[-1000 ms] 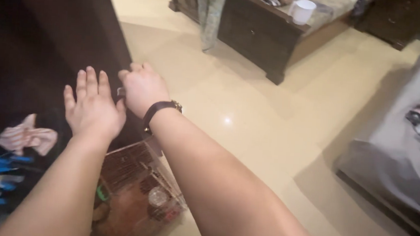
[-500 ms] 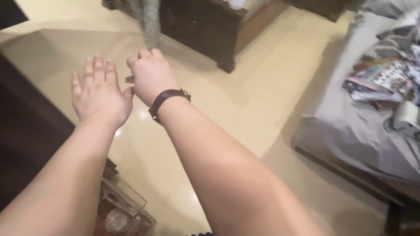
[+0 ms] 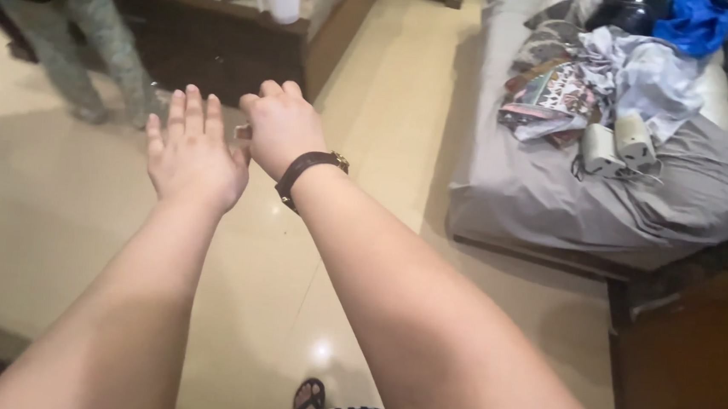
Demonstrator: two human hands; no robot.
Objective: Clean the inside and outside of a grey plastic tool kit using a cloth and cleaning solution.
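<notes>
Head view: above the tiled floor (image 3: 65, 209), the left hand (image 3: 195, 157) is held flat, fingers spread and empty, just beside the right hand (image 3: 280, 128), curled into a fist around something small that cannot be made out, a watch (image 3: 306, 171) on its wrist.

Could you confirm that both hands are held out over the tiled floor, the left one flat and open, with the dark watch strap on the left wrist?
Not quite: the head view shows the dark watch strap on the right wrist, behind the curled right hand. The rest stands: both hands are out over the tiled floor, and the left hand is flat and open.
</notes>
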